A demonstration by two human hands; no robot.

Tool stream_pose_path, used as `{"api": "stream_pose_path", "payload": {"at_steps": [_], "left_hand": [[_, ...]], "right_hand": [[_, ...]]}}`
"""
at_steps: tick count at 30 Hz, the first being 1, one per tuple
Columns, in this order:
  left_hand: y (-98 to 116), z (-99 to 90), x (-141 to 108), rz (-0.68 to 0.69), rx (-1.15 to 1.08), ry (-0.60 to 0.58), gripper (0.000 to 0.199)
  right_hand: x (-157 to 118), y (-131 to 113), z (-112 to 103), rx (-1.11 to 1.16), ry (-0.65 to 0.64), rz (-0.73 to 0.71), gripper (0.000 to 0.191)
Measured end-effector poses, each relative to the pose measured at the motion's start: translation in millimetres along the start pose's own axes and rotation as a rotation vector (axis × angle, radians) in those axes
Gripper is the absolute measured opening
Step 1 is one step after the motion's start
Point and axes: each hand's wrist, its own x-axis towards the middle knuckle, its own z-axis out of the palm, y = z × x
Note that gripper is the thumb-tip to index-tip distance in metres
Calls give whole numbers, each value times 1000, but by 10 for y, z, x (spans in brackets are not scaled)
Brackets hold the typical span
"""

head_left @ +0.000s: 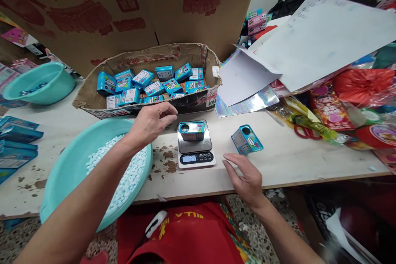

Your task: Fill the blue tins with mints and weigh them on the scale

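Candy box [195, 135] in glossy blue print sits toward the back edge of the digital scale [201, 146], which stands near the front edge of the tabletop [293, 167]. We see a dark round opening at the left end of its upper face. We judge it light, with thin, fairly stiff walls that would dent under a hard squeeze, and its shine suggests a slightly slippery skin. A gentle grip on its two short ends, or across the long sides below the rim, seems best; we would keep clear of the opening and hold it level, in case anything loose lies inside.

Our hands are well apart. The left hand [150, 124] hangs with curled fingers between the basin [63, 177] of pale tablets [131, 175] and the scale; whether it pinches something we cannot tell. The right hand [246, 179] is near the front edge, thumb and forefinger parted, gripping nothing we can see. Just beyond it a second blue box [244, 143], also with an opening, sits askew, and would handle alike. Behind the scale, a cardboard tray [192, 105] holds more blue boxes [143, 78].
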Motion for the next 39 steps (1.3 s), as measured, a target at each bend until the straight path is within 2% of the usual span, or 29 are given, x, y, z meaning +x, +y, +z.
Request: {"api": "stream_pose_path", "payload": {"at_steps": [4,6,11,14,18,28,31,33,36,38,39], "left_hand": [[-67,-21,-41,-56,25,-16,19],[-87,-3,-38,-56,35,-57,21],[-66,58,10,9,109,-213,39],[-18,73,34,81,179,-325,54],[15,78,71,131,192,-429,66],[-61,225,149,185,139,-528,85],[-66,327,144,198,161,-533,91],[-70,432,148,198,209,-517,84],[-35,502,148,148,317,-450,51],[14,361,104,87,352,-349,38],[32,213,56,58,348,-280,38]], "right_hand": [[-47,37,-188,-240,367,40,49],[-65,127,-243,-257,470,116,63],[-88,354,-226,-168,392,329,80],[-88,390,-155,-130,336,411,82],[-65,390,-82,-77,336,473,79],[-116,415,-82,-42,340,525,75],[-131,401,-37,-44,337,531,77],[-98,396,17,-38,345,538,81],[25,417,108,17,395,568,90],[133,441,140,59,411,642,86],[188,448,143,77,402,685,80]]}}
